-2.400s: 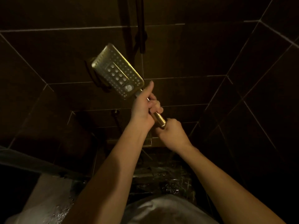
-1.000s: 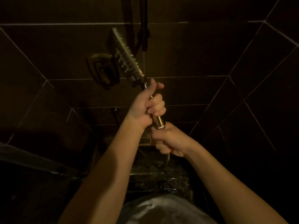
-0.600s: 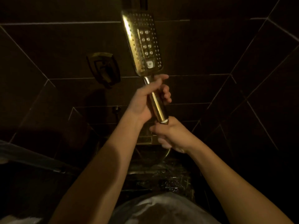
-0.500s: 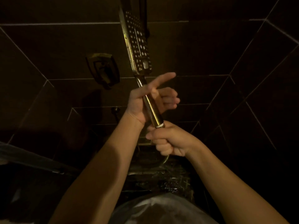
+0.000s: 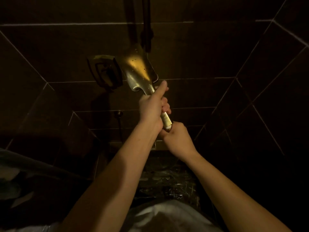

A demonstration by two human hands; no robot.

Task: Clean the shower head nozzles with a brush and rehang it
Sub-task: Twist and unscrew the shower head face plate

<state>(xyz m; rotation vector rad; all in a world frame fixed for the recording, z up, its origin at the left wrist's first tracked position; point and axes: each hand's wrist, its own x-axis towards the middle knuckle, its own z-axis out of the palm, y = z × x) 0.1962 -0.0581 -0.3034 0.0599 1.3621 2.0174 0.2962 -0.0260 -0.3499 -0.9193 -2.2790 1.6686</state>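
Hands (image 5: 151, 108) round shower head (image 5: 139, 67) handle

Dark tiled wall (image 5: 209, 52) (pale grout lines) above a wet floor (image 5: 168, 180).

Gold-toned shower head (image 5: 139, 67), rectangular, held up in front of the dark tiled wall. Turned with its smooth back toward the camera (nozzle face hidden), water droplets scattered over the glossy surface. Tilted, head up and to the left, handle (image 5: 164, 117) running down to the right. Upper part of the handle wrapped by the left hand (image 5: 153, 107), thumb stretched up along the neck just below the head. Pale ring at the handle's lower end, meeting the right hand (image 5: 178, 138), which gripped right below it. Head's left edge just beside the gold wall bracket (image 5: 105, 71), contact not clear. Not hung.
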